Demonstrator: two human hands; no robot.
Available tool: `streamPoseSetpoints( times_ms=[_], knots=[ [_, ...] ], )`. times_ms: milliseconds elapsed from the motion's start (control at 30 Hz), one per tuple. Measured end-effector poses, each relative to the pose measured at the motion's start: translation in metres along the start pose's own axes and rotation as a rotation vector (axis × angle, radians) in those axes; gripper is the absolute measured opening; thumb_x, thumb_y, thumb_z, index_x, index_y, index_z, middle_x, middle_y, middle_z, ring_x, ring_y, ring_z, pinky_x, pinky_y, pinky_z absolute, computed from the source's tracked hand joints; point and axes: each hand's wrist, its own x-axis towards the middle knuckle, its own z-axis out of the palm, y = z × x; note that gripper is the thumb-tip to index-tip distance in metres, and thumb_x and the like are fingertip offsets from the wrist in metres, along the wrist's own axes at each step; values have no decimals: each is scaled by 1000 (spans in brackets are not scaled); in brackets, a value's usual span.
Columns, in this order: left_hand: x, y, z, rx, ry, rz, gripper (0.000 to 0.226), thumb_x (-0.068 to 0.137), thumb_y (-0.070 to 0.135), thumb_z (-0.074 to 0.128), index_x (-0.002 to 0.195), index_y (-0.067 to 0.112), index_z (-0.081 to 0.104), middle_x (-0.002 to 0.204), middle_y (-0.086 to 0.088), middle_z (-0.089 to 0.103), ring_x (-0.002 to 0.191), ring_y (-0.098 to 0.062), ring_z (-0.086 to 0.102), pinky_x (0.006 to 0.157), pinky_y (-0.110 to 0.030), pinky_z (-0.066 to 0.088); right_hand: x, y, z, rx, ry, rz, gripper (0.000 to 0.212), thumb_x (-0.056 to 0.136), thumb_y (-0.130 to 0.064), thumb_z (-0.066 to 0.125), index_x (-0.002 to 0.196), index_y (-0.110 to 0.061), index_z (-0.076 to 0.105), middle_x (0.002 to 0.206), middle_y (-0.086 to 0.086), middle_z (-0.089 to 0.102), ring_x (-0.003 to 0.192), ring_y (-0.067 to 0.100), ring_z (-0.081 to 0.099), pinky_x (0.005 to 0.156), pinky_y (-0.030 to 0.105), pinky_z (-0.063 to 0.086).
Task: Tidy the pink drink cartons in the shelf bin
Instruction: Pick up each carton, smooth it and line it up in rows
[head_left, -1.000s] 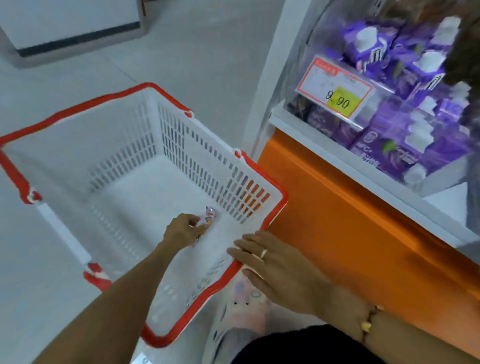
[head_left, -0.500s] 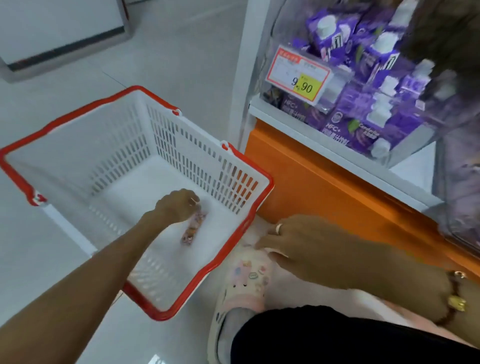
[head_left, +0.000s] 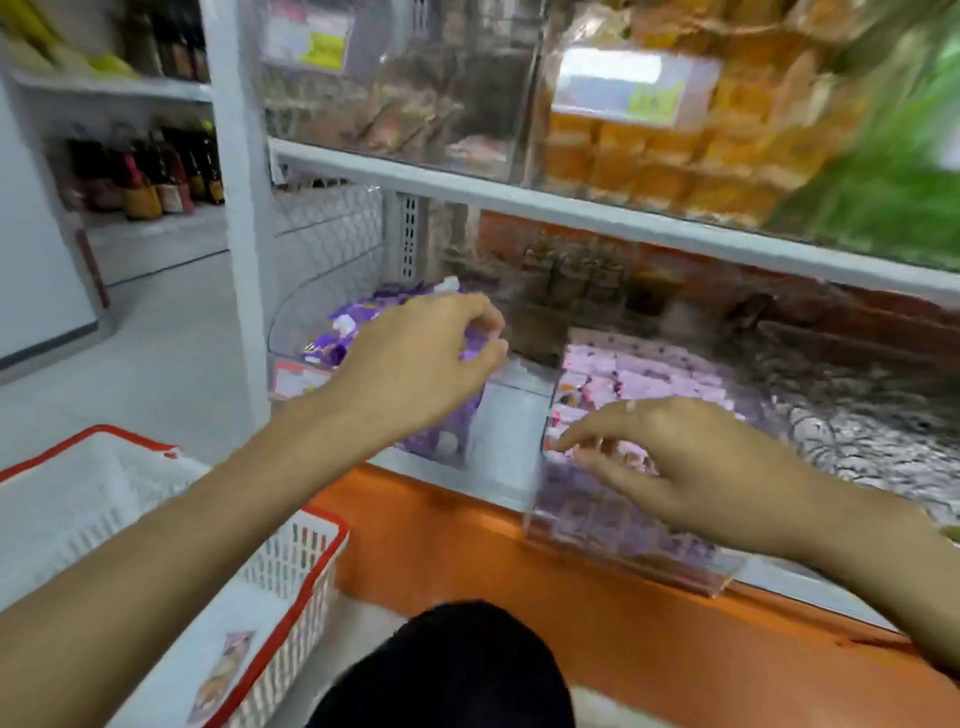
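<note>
Both hands raised, fingers loosely curled

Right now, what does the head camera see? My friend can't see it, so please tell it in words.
Two bare hands reach toward a low shop shelf: the right hand hovers at a clear bin of pink drink cartons, the left hand is raised before purple cartons. A white, red-rimmed basket holding one small packet sits lower left.

The left hand has let go of the small snack packet — it lies in the red-rimmed white plastic basket. Both hands are now raised to the shelf — the right hand at the clear bin of pink drink cartons.
</note>
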Motion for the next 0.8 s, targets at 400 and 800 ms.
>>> streamPoseSetpoints(
  times_ms=[400, 800],
  knots=[
    [22, 19, 104, -252, -159, -126, 18, 96, 31, 51, 109, 28, 63, 102, 12, 70, 97, -12, 67, 81, -25, 49, 34, 66, 64, 227, 187, 206, 30, 93, -40, 57, 117, -24, 63, 108, -3, 64, 103, 17, 54, 84, 31, 44],
    [17, 10, 112, -471, -36, -151, 10, 89, 42, 56, 88, 49, 63, 85, 27, 69, 83, 7, 65, 85, -33, 52, 46, 56, 81, 245, 396, 314, 20, 88, -29, 62, 105, -22, 69, 80, -6, 60, 91, 21, 53, 73, 31, 39]
  ],
)
